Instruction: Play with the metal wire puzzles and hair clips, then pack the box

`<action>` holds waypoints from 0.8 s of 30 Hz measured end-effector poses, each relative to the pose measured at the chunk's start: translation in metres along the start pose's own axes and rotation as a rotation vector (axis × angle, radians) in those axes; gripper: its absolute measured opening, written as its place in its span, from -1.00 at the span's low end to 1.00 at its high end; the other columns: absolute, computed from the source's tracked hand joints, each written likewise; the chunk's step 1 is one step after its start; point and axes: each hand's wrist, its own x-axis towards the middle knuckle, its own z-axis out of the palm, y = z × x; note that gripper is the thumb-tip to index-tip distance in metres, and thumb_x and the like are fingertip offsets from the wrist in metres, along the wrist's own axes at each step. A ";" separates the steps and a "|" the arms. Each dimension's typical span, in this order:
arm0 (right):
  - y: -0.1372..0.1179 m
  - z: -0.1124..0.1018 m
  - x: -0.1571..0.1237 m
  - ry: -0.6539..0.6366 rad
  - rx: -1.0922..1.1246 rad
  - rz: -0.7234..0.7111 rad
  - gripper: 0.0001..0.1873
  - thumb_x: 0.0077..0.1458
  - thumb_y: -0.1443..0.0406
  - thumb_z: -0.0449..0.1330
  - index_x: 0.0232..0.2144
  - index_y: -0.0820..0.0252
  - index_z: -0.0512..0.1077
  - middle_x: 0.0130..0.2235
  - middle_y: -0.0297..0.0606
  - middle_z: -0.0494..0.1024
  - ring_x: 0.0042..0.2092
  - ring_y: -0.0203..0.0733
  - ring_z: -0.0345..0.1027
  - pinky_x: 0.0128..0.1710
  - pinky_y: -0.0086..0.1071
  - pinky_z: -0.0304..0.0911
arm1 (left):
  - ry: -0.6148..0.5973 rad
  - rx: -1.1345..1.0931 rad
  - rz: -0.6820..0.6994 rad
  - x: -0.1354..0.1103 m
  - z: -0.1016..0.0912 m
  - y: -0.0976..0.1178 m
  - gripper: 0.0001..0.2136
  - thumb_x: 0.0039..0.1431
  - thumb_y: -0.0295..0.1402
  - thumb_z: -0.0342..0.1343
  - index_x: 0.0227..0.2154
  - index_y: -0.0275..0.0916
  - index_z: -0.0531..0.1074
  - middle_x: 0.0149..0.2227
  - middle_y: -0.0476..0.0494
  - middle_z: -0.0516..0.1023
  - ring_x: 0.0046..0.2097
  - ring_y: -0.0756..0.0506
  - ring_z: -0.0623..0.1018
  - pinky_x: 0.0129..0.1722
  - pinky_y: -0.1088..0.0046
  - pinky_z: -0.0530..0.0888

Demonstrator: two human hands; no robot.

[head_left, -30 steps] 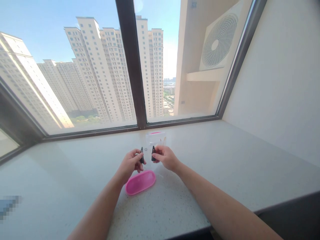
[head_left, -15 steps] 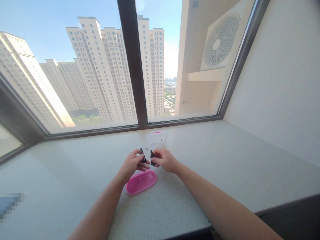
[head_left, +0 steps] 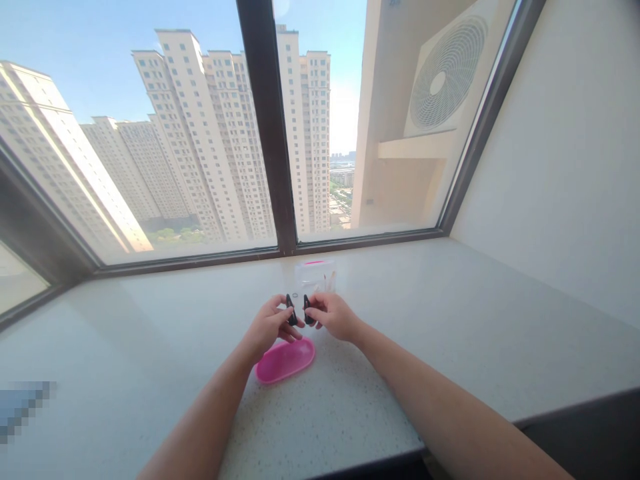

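My left hand [head_left: 271, 325] pinches a black snap hair clip [head_left: 292, 312] between thumb and fingers, its other fingers loosely curled. In my right hand [head_left: 334, 317] a second black snap hair clip [head_left: 307, 311] is pinched the same way. Both clips stand roughly upright, side by side with a small gap between them. Just below my left hand lies an oval pink tray [head_left: 286, 362] on the speckled white counter [head_left: 320, 413]; my left fingers hide part of its far rim.
Beyond my hands lies a clear plastic bag [head_left: 316, 275] with small items and something pink inside. A small dark ring [head_left: 295, 295] rests near it. The window frame [head_left: 285, 220] borders the counter's back, and a white wall [head_left: 560, 173] stands at the right.
The two clips are a little closer together. Otherwise the hands keep their grips, and the whole view has shifted slightly.
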 end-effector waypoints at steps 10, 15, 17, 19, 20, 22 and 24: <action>-0.002 -0.001 -0.001 0.007 -0.048 -0.011 -0.88 -0.04 0.33 0.13 -0.39 0.28 0.37 -0.51 -0.30 0.49 -0.50 -0.32 0.36 -0.55 -0.49 0.27 | 0.042 0.057 0.034 0.001 0.000 0.001 -0.76 0.00 -0.24 0.10 -0.33 -0.26 0.25 -0.56 -0.11 0.54 -0.58 -0.05 0.53 -0.67 0.58 0.33; -0.001 -0.001 -0.001 -0.018 -0.051 -0.046 -0.89 -0.06 0.36 0.13 -0.39 0.28 0.38 -0.50 -0.29 0.50 -0.51 -0.33 0.35 -0.55 -0.49 0.24 | 0.048 0.049 0.024 -0.001 0.003 0.003 -0.76 0.00 -0.24 0.10 -0.33 -0.26 0.25 -0.48 -0.11 0.55 -0.52 -0.07 0.56 -0.56 0.48 0.45; 0.000 -0.001 -0.001 -0.026 -0.050 -0.053 -0.89 -0.06 0.36 0.14 -0.39 0.28 0.38 -0.50 -0.28 0.50 -0.51 -0.32 0.35 -0.54 -0.49 0.24 | 0.051 0.056 0.023 -0.001 0.004 0.003 -0.74 -0.01 -0.22 0.12 -0.33 -0.26 0.25 -0.49 -0.10 0.54 -0.51 -0.08 0.57 -0.54 0.46 0.47; 0.000 -0.001 -0.001 -0.025 -0.048 -0.053 -0.85 -0.09 0.36 0.17 -0.37 0.28 0.38 -0.51 -0.30 0.50 -0.51 -0.31 0.35 -0.54 -0.48 0.24 | 0.051 0.064 0.029 -0.002 0.005 0.003 -0.72 -0.01 -0.20 0.13 -0.33 -0.26 0.25 -0.50 -0.09 0.52 -0.51 -0.09 0.57 -0.53 0.45 0.48; 0.000 -0.001 -0.001 -0.023 -0.048 -0.051 -0.82 -0.11 0.37 0.18 -0.34 0.27 0.38 -0.52 -0.31 0.50 -0.52 -0.31 0.35 -0.53 -0.47 0.24 | 0.050 0.070 0.035 -0.002 0.005 0.003 -0.72 -0.01 -0.19 0.13 -0.33 -0.26 0.25 -0.51 -0.09 0.52 -0.51 -0.08 0.57 -0.53 0.44 0.49; 0.001 -0.001 -0.001 -0.017 -0.052 -0.049 -0.73 -0.14 0.39 0.21 -0.28 0.26 0.37 -0.54 -0.36 0.48 -0.53 -0.31 0.35 -0.52 -0.47 0.24 | 0.049 0.086 0.046 -0.002 0.005 0.002 -0.72 -0.01 -0.19 0.13 -0.33 -0.26 0.25 -0.51 -0.08 0.51 -0.51 -0.08 0.57 -0.52 0.43 0.50; 0.001 -0.001 -0.001 -0.009 -0.057 -0.050 -0.63 -0.17 0.41 0.23 -0.21 0.24 0.35 -0.56 -0.41 0.45 -0.53 -0.31 0.35 -0.51 -0.47 0.24 | 0.051 0.104 0.053 -0.002 0.006 0.002 -0.73 0.01 -0.20 0.12 -0.33 -0.26 0.24 -0.51 -0.07 0.50 -0.51 -0.07 0.56 -0.51 0.42 0.50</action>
